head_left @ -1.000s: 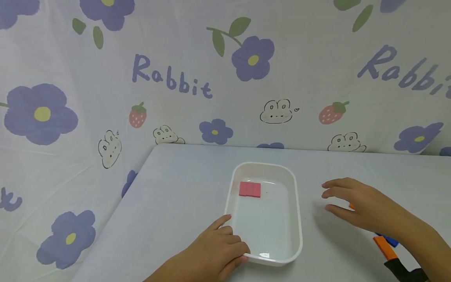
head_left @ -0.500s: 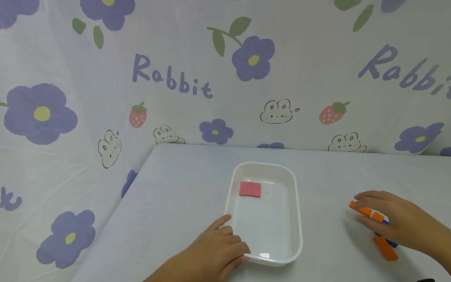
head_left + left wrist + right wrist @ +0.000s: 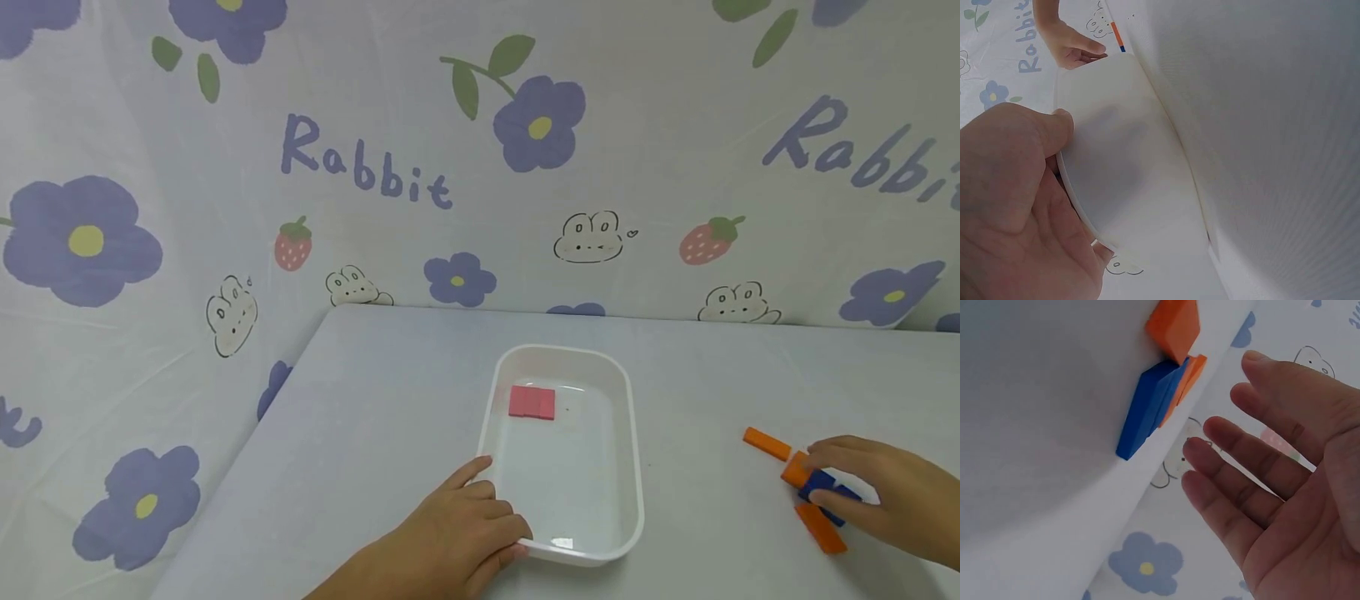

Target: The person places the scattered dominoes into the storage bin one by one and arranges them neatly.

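My left hand [image 3: 465, 533] grips the near left corner of a white plastic tray [image 3: 636, 467], thumb on its outer wall and fingers over the rim in the left wrist view. Inside the tray, pink flat blocks [image 3: 532, 402] lie side by side near the far left corner. To the right, my right hand [image 3: 892, 496] hovers by a small group of blocks, its fingers apart and relaxed. Blue blocks [image 3: 1144, 409] lie together with orange blocks [image 3: 821, 529] beside them. The right wrist view shows a gap between the fingertips [image 3: 1192, 481] and the blocks.
A white table [image 3: 375, 417] carries everything. Behind it hangs a white cloth [image 3: 637, 167] printed with flowers, strawberries and rabbits. One narrow orange block [image 3: 767, 443] points toward the tray from the group's far left end.
My right hand has moved right and nearer from beside the tray, passing over the blocks, and more of them now show. The left hand and the tray have stayed still.
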Tool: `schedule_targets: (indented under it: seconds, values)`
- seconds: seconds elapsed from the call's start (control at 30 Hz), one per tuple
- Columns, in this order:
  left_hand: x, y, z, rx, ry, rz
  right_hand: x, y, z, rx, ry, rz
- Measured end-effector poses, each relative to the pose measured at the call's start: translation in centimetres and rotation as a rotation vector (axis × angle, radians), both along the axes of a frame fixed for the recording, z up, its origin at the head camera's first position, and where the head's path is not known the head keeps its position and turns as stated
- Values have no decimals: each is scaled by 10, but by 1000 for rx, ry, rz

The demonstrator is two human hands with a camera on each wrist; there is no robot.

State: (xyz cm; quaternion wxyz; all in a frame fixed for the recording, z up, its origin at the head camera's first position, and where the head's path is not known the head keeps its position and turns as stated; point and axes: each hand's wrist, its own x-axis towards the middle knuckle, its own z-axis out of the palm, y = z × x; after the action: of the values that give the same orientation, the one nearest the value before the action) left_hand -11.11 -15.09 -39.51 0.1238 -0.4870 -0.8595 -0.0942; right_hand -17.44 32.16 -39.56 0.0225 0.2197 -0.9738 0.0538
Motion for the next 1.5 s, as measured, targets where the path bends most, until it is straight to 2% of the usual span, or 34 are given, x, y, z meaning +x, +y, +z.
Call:
schedule_targets:
  seconds: [0.27, 0.67, 0.97, 1.2, 1.5]
  values:
    - [0, 0, 0, 3, 7, -2, -2, 4, -2, 48, -80, -59]
    - [0, 0, 1, 1, -12, 3, -4, 7, -11, 28, -43, -29]
    - [1, 1, 1, -2, -18, 2, -3, 7, -15, 42, -76, -48]
    - [1, 1, 1, -9, -32, 10, -4, 5, -16, 51, -64, -38]
    - [1, 1, 1, -20, -37, 17, -3, 7, -17, 14, -18, -14]
